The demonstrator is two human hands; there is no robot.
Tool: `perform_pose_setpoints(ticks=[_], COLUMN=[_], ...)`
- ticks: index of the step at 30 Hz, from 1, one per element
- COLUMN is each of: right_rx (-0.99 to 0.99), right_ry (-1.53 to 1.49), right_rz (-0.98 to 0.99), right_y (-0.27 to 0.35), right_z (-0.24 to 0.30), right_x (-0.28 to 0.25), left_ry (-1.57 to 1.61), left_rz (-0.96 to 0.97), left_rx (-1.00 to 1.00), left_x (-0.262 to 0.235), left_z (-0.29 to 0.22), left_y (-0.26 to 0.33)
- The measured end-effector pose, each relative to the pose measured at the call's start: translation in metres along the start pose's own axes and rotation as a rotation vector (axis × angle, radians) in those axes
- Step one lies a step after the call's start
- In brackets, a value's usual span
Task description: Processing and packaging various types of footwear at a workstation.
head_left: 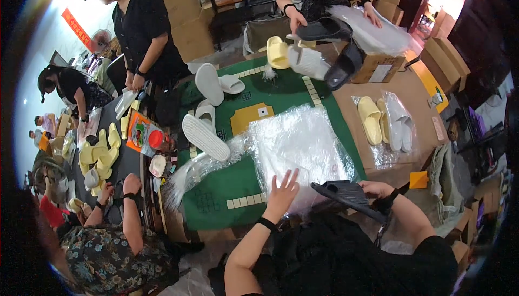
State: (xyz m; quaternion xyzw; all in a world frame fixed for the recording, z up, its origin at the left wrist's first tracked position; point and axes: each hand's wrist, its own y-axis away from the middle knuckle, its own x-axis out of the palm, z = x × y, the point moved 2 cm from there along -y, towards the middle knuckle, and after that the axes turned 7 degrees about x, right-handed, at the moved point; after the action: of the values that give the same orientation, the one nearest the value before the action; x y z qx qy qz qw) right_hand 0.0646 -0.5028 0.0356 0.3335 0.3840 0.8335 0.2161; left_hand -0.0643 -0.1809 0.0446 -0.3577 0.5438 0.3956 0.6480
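My left hand (281,194) is raised with its fingers spread, over the near left part of a stack of clear plastic bags (294,139). Whether its fingertips touch the plastic I cannot tell. A black slide slipper (348,194) is gripped by my right hand (377,189) at the near edge of the table, beside the stack. The slipper lies tilted, its ridged strap facing up. White slippers (208,139) rest on the green mat (213,209) to the left of the bags. On the right, bagged yellow slippers (370,120) lie beside bagged white ones (398,125).
Across the table, a co-worker's hand (296,20) is at a black slipper (324,29); their other hand presses a plastic stack (370,28) on a carton (373,68). Yellow slippers (100,155) cover a dark table at left, where other people work. An orange card (418,180) lies near my right wrist.
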Motion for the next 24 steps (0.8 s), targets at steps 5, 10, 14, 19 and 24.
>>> perform_pose_setpoints(ticks=[5, 10, 14, 19, 24], right_rx=[-0.093, -0.220, -0.191, -0.338, -0.262], right_ry=[0.070, 0.002, -0.100, -0.036, 0.103], right_rz=[-0.024, -0.029, -0.111, -0.253, -0.281], right_y=[-0.021, -0.040, -0.076, -0.102, -0.115], right_z=[0.018, 0.034, 0.037, 0.067, 0.064], right_x=[0.021, 0.025, 0.024, 0.055, 0.049], left_ry=[0.343, 1.214, 1.380, 1.239, 1.527], left_rz=[-0.055, -0.292, -0.497, 0.014, 0.599], left_rx=[-0.394, -0.975, -0.836, -0.295, 0.073], left_x=[0.048, 0.098, 0.107, 0.133, -0.042], left_z=[0.013, -0.018, -0.044, -0.074, -0.018], left_y=[0.032, 0.049, 0.050, 0.080, 0.060])
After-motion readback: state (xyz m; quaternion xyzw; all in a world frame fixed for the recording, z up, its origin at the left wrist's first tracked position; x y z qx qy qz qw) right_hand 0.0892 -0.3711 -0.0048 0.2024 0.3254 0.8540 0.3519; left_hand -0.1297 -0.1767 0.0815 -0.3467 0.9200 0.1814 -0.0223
